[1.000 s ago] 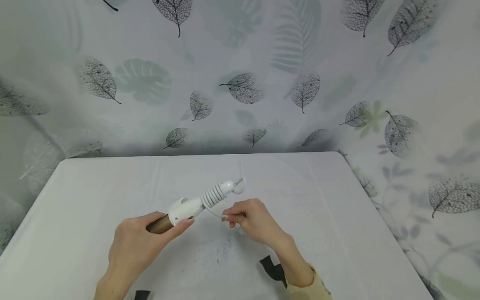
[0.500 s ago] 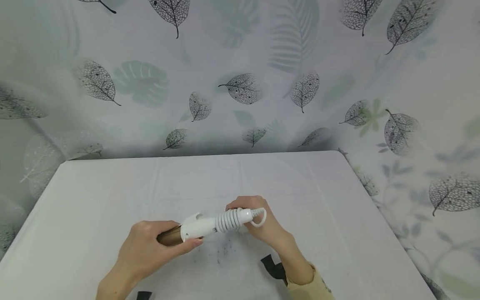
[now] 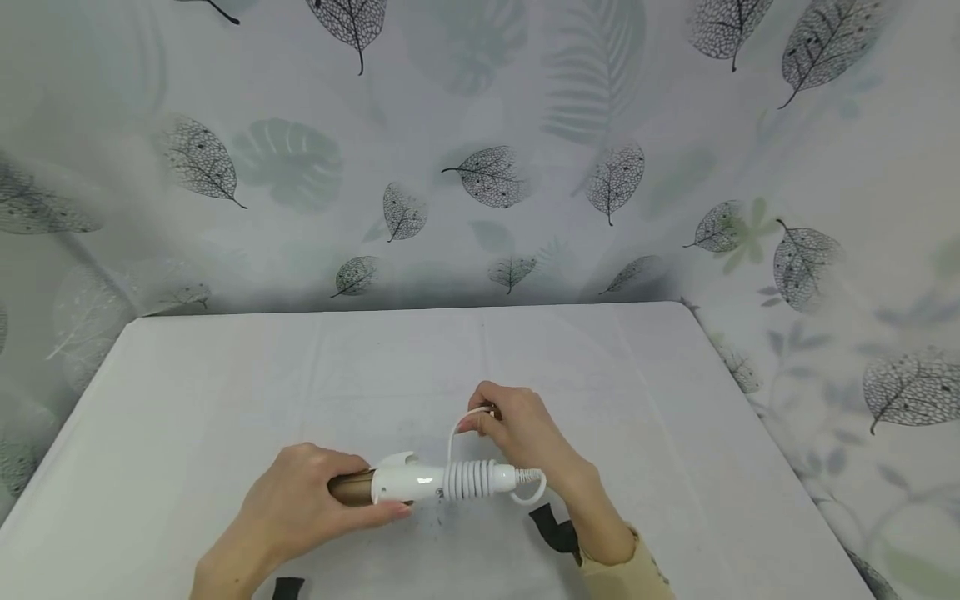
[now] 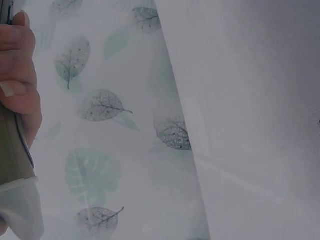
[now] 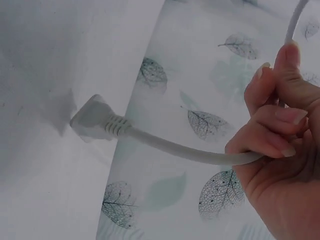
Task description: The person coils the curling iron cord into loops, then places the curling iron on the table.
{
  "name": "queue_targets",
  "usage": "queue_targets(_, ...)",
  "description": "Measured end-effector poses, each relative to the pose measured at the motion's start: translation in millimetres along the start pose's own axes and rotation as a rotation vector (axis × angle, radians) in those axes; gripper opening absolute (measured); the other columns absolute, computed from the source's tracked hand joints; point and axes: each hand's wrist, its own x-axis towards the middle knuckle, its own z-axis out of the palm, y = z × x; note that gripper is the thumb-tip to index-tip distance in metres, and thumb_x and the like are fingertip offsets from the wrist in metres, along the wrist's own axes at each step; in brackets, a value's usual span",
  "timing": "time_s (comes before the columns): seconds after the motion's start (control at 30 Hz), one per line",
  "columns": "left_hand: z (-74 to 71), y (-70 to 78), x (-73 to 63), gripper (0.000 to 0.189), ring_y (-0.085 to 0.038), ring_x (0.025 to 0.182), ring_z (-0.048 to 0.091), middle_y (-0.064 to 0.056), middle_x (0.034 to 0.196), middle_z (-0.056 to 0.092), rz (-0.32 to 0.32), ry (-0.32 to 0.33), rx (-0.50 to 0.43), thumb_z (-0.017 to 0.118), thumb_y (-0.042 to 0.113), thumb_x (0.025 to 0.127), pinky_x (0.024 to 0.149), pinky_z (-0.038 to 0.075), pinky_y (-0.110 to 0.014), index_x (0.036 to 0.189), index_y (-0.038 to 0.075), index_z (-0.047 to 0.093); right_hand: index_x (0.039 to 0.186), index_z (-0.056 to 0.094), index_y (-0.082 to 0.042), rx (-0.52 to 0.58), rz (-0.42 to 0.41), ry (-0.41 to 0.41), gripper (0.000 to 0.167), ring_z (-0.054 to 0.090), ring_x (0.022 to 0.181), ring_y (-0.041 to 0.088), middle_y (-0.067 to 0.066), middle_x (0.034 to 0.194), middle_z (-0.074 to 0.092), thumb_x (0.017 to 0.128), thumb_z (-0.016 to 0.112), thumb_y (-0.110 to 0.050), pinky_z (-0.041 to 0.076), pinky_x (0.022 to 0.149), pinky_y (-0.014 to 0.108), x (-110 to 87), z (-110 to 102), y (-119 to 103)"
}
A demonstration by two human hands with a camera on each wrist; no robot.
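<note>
My left hand (image 3: 300, 496) grips a curling iron by its gold-brown barrel (image 3: 351, 489), thumb stretched along the near side of the white handle (image 3: 408, 482). The iron lies level, handle end to the right. White cord (image 3: 468, 480) is wound in several turns around the handle, with a small loop at its tip. Above the coil, my right hand (image 3: 521, 429) pinches the cord's free length. In the right wrist view, that cord (image 5: 180, 152) runs through curled fingers to a hanging white plug (image 5: 92, 119). The left wrist view shows fingers (image 4: 17, 95) around the barrel.
A white-covered table (image 3: 225, 375) lies beneath both hands. Behind it and to the right hangs a leaf-printed curtain (image 3: 480, 100). Black straps (image 3: 555, 529) show near the right wrist and at the lower left.
The iron has turned from slanting upward to level, and its handle end has come nearer. My right hand has carried the cord from below the handle round to its far side.
</note>
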Motion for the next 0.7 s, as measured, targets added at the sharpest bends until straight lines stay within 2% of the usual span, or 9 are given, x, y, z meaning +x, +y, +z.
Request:
queue_targets(0.1, -1.5, -0.8, 0.6, 0.046, 0.008, 0.048, 0.028, 0.028, 0.053, 0.027, -0.043, -0.074, 0.037, 0.077, 0.073, 0.067, 0.045, 0.025, -0.015, 0.058, 0.037, 0.049, 0.089, 0.064, -0.015, 0.036, -0.017, -0.030, 0.009, 0.059, 0.069, 0.006, -0.006, 0.078, 0.068, 0.091, 0.073, -0.018, 0.048, 0.064, 0.022, 0.3, -2.8, 3.0)
queue_targets(0.23, -3.2, -1.7, 1.2, 0.047, 0.005, 0.049, 0.032, 0.024, 0.052, 0.034, -0.107, -0.154, 0.086, 0.071, 0.079, 0.067, 0.047, 0.028, -0.018, 0.060, 0.037, 0.053, 0.091, 0.067, -0.013, 0.110, -0.068, -0.068, 0.005, 0.059, 0.069, 0.004, -0.001, 0.077, 0.066, 0.094, 0.070, -0.016, 0.050, 0.065, 0.024, -0.3, -6.7, 6.1)
queue_targets(0.33, -2.9, -2.0, 1.8, 0.050, 0.003, 0.049, 0.033, 0.022, 0.051, 0.036, -0.146, -0.196, 0.134, 0.067, 0.084, 0.066, 0.048, 0.029, -0.019, 0.061, 0.036, 0.054, 0.090, 0.069, -0.013, 0.129, -0.098, -0.077, 0.006, 0.058, 0.067, 0.001, -0.004, 0.077, 0.067, 0.094, 0.070, -0.018, 0.050, 0.064, 0.023, -1.0, -7.0, 6.9)
queue_targets(0.4, -1.4, -1.7, 2.5, 0.051, 0.002, 0.050, 0.034, 0.021, 0.052, 0.037, -0.166, -0.222, 0.161, 0.064, 0.086, 0.065, 0.048, 0.029, -0.019, 0.062, 0.036, 0.055, 0.087, 0.071, -0.015, 0.111, -0.130, -0.054, 0.005, 0.053, 0.062, -0.001, -0.008, 0.076, 0.067, 0.091, 0.074, -0.018, 0.047, 0.059, 0.021, -1.5, -6.0, 5.8)
queue_targets(0.5, 1.3, -1.8, 3.2, 0.054, 0.001, 0.049, 0.034, 0.020, 0.052, 0.039, -0.193, -0.245, 0.183, 0.063, 0.088, 0.064, 0.047, 0.029, -0.019, 0.064, 0.035, 0.059, 0.080, 0.070, -0.016, 0.073, -0.211, 0.013, 0.011, 0.046, 0.057, -0.004, -0.011, 0.071, 0.065, 0.085, 0.081, -0.018, 0.043, 0.054, 0.017, -1.9, -2.8, 3.9)
queue_targets(0.6, 3.0, -2.1, 3.2, 0.055, 0.000, 0.049, 0.035, 0.020, 0.053, 0.041, -0.220, -0.239, 0.201, 0.063, 0.089, 0.063, 0.048, 0.029, -0.020, 0.066, 0.034, 0.062, 0.075, 0.068, -0.017, 0.052, -0.287, 0.073, 0.017, 0.040, 0.055, -0.006, -0.011, 0.066, 0.063, 0.082, 0.083, -0.018, 0.038, 0.050, 0.015, -1.9, 0.5, 1.0)
queue_targets(0.7, 3.1, -2.6, 3.0, 0.055, -0.002, 0.049, 0.034, 0.018, 0.052, 0.040, -0.252, -0.220, 0.219, 0.063, 0.089, 0.063, 0.047, 0.028, -0.022, 0.063, 0.033, 0.060, 0.075, 0.070, -0.015, 0.080, -0.309, 0.066, 0.015, 0.041, 0.055, -0.007, -0.010, 0.066, 0.065, 0.084, 0.081, -0.018, 0.038, 0.050, 0.013, -2.0, 2.4, -2.8)
